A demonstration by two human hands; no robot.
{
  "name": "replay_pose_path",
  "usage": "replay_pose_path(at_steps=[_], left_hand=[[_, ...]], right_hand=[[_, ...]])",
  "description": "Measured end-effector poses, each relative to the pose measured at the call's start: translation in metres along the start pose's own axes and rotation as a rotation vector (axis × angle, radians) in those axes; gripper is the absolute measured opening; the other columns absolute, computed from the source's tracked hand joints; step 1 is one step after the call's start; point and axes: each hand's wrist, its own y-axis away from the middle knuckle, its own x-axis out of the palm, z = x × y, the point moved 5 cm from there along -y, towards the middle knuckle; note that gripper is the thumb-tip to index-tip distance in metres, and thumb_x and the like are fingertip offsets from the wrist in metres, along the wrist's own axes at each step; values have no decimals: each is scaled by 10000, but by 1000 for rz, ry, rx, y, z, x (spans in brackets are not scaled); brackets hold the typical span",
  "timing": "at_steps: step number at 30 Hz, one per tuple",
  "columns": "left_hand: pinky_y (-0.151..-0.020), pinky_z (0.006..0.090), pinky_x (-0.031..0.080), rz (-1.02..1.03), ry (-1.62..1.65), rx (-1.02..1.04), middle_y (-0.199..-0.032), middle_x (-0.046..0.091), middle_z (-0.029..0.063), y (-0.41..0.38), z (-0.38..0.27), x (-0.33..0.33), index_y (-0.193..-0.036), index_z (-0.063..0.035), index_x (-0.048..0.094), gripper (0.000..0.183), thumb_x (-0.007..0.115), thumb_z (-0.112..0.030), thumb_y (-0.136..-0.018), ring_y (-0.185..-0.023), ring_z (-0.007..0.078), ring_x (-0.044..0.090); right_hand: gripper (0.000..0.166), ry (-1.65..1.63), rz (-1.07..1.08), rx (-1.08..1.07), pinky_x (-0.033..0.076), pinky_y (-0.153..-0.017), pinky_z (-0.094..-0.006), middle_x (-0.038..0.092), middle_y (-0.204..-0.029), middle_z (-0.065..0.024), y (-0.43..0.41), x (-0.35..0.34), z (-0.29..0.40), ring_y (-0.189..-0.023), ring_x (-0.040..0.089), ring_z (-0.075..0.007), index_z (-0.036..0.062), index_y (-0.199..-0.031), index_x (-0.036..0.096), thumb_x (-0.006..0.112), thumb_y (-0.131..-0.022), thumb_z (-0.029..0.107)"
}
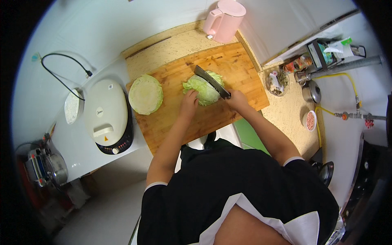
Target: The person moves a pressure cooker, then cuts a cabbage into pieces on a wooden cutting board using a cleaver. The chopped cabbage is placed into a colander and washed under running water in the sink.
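My right hand (237,100) grips the handle of a dark-bladed kitchen knife (208,79). The blade lies slantwise across a piece of green cabbage (200,85); how deep its edge sits in the leaves, I cannot tell. With bent fingers my left hand (190,102) presses on the near left side of that cabbage, left of the blade. Under both is a large wooden cutting board (174,125). A cut half of cabbage (145,94), pale face up, rests at the board's left edge.
Beyond the board stands a pink electric kettle (225,21). A Midea electric griddle (107,113) and a white dish (73,107) are at left. At right are a glass bowl (278,82), a lidded metal pot (311,92), a cup of pink pieces (310,120) and a yellow gas hose (352,82).
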Motion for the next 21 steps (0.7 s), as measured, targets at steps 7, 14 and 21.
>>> replay_pose_path(at_steps=[7, 14, 21], left_hand=[[-707, 401, 426, -44, -42, -69, -883, 520, 141, 29, 4, -22, -852, -3, 546, 163, 573, 37, -696, -829, 343, 505], [-751, 397, 409, 15, -92, -29, -939, 499, 136, 32, 8, -22, -922, -27, 527, 257, 589, 13, -676, -885, 330, 492], [-1001, 441, 260, 306, -473, 276, -1287, 362, 110, -24, -2, -13, -1244, -86, 379, 672, 643, 6, -633, -1201, 317, 323]], right_hand=[[242, 96, 54, 37, 478, -694, -424, 623, -806, -184, 18, -21, 62, -774, 604, -334, 66, -885, 633, 586, -715, 231], [255, 116, 53, 27, 485, -648, -417, 621, -745, -172, 5, 31, 30, -720, 605, -335, 47, -892, 630, 581, -715, 223], [234, -335, -153, 145, 480, -616, -350, 623, -707, -173, 46, -24, 2, -654, 609, -317, 31, -880, 640, 643, -712, 194]])
